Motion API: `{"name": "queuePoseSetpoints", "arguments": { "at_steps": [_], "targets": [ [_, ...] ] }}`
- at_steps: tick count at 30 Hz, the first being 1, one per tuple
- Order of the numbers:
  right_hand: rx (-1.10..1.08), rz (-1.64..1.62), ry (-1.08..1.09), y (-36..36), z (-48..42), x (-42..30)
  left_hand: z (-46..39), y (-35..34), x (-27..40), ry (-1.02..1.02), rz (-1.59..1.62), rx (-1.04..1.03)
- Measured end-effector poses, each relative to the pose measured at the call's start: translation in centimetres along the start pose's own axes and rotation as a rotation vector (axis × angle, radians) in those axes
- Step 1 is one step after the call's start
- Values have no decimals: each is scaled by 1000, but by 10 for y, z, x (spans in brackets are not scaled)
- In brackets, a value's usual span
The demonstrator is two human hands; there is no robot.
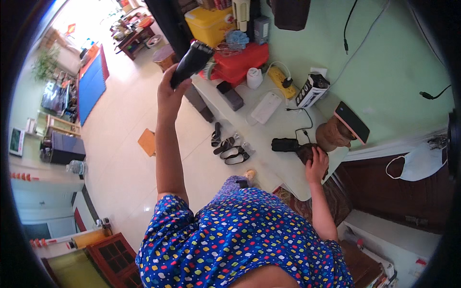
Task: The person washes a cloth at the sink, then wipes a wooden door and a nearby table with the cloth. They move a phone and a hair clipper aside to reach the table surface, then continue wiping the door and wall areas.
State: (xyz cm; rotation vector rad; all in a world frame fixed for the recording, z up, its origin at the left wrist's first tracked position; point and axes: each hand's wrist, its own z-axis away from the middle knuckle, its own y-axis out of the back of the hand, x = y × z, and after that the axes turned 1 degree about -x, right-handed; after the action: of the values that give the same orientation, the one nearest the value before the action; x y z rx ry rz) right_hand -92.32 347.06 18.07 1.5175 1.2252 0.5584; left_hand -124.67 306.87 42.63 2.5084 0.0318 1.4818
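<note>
Raised over the left side of the table, my left hand (171, 93) grips a black hair clipper (191, 62) by its body, its head pointing up and away. My right hand (317, 163) lies over a dark brown rounded object (306, 153) near the table's right end; my fingers hide much of it, and I cannot tell what it is. Beside that object are a black case-like item (284, 144) and a short black USB cable (310, 120). Just behind stands a brown clay pot (329, 133) with a phone-like device (353, 122) leaning on it.
On the white table (268, 158) are a white power bank (266, 108), a yellow power strip (281, 81), a black-and-white box (312, 88) and a dark grey box (230, 95). A red bag (241, 63) sits farther back. Sandals (234, 154) lie on the floor. A face mask (419, 163) hangs right.
</note>
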Motion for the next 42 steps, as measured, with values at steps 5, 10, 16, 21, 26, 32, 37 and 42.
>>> {"name": "queuePoseSetpoints", "arguments": {
  "at_steps": [5, 10, 16, 21, 26, 32, 37, 42],
  "targets": [
    [85, -246, 42, 4, -12, 2, 60, 10, -9, 128, 88, 119],
    [247, -269, 50, 22, -19, -2, 74, 10, -27, 196, 177, 98],
    [157, -745, 183, 59, -134, -141, 38, 14, -65, 197, 436, -29],
    [230, -675, 359, 39, -252, -234, -3, -3, -81, 194, 546, -179],
    [179, -195, 293, 5, -328, -278, -34, 10, -100, 279, 583, -351],
    [-17, 19, 183, -36, -356, -287, -60, 18, -125, 374, 446, -383],
    [119, -98, 154, -20, -362, -289, -84, 6, -127, 340, 496, -342],
    [-11, -1040, 67, 25, -342, -308, -95, -1, -100, 351, 630, -330]
  ]
}}
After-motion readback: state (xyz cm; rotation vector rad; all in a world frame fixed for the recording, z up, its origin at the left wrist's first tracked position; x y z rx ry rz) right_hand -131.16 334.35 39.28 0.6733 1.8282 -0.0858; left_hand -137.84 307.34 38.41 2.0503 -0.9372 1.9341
